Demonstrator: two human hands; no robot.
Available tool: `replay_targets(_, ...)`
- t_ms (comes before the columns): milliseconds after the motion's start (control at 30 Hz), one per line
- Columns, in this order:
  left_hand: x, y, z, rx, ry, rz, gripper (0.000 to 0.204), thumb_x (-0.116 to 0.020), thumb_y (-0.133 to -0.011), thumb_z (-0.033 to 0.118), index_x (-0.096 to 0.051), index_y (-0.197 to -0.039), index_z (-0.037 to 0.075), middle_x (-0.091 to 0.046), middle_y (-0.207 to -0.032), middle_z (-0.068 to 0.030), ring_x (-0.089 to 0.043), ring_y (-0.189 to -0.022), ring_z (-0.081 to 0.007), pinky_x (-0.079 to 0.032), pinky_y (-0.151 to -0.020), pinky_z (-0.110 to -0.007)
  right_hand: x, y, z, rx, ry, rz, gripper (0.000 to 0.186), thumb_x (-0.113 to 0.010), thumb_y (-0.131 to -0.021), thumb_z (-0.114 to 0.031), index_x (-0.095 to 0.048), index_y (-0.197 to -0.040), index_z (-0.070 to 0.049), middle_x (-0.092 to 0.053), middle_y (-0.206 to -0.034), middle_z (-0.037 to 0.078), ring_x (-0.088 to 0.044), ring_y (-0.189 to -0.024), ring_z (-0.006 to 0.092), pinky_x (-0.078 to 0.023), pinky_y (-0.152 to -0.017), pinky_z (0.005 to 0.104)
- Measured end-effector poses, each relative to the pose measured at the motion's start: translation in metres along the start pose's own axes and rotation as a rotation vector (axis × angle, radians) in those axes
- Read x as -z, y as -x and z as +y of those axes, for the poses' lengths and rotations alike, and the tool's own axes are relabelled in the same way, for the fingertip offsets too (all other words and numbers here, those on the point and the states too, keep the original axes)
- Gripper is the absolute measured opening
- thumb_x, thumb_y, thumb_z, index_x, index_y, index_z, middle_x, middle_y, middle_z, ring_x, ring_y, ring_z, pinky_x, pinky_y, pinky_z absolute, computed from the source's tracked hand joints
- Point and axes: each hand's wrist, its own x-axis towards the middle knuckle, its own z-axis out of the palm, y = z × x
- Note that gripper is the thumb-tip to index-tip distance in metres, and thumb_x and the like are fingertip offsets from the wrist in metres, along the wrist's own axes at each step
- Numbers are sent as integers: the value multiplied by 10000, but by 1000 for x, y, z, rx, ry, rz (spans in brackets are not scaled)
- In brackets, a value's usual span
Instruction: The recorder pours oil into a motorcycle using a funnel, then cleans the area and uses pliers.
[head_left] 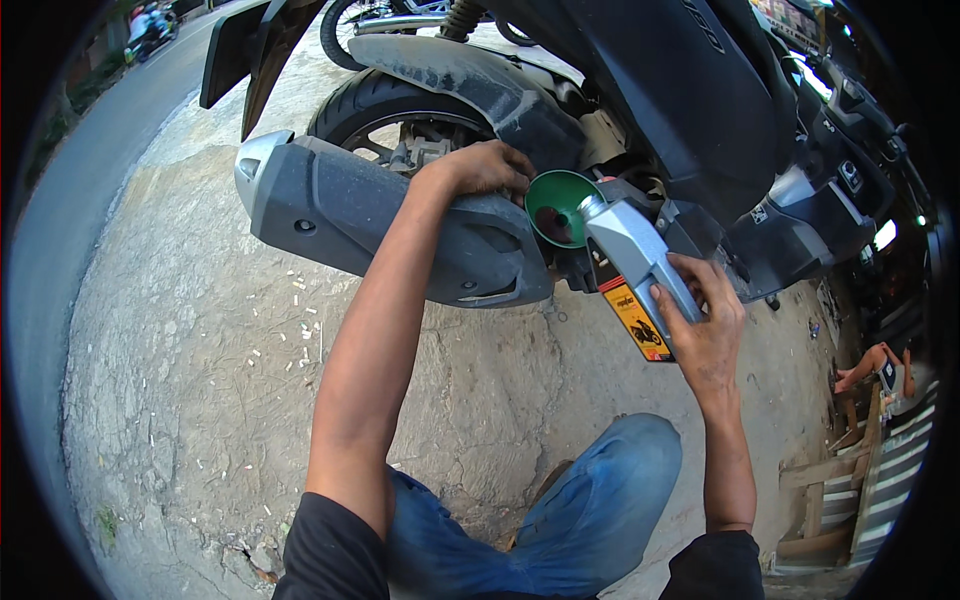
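A green funnel [571, 190] stands at the scooter's side, between the exhaust cover and the engine. Some dark reddish liquid shows in its bowl. My left hand [482, 168] reaches over the exhaust cover [350, 205], its curled fingers at the funnel's left rim; the fingertips are partly hidden. In my right hand [708, 325] is a grey oil bottle [632, 245] with an orange label, gripped by its side. The bottle tilts to the left, its neck at the funnel's right rim. No stream of oil can be made out.
The scooter's rear wheel [345, 112] and dark body panel [680, 100] fill the upper middle. Small white bits lie on the rough concrete [250, 400]. A road [60, 260] runs along the left. Far right, a person [885, 370] sits by a wooden bench [868, 440].
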Motion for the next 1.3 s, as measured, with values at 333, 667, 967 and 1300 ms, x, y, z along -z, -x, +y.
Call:
replay_targets(333, -3, 6, 6, 6, -37, 34, 412, -685, -908, 229, -742, -1256, 17, -789, -982, -115, -735, -942, -205, -530, -974, -339, -25, 39, 7, -96, -69, 166, 327, -826, -875, -94, -724, -1177, -23, -690, -1019, 112, -681, -871, 208, -561, -758, 363)
replay_targets(667, -11, 6, 16, 30, -158, 76, 573, -627, -981, 444, -687, -1364, 22, -759, -1182, -206, -712, -1147, -315, -500, -1070, -388, -93, 123, 60, -443, -413, 270, 236, -717, -912, -51, -625, -1124, -5, -678, -949, 112, -650, -849, 221, -532, -795, 374)
replay_targets(967, -19, -2, 15, 25, -272, 106, 716, -555, -1011, 620, -660, -1402, 30, -693, -1327, -260, -656, -1263, -400, -464, -1134, -431, -179, 180, 92, -559, -459, 49, 245, -730, -853, -113, -565, -998, -5, -624, -809, 152, -611, -726, 263, -498, -694, 422)
replay_targets(1300, -17, -3, 17, 33, -262, 115, 615, -522, -1061, 520, -670, -1373, 11, -697, -1312, -263, -663, -1243, -412, -473, -1117, -445, -188, 208, 126, -672, -462, 20, 278, -778, -848, -117, -571, -1005, -17, -619, -802, 89, -592, -721, 188, -495, -670, 367)
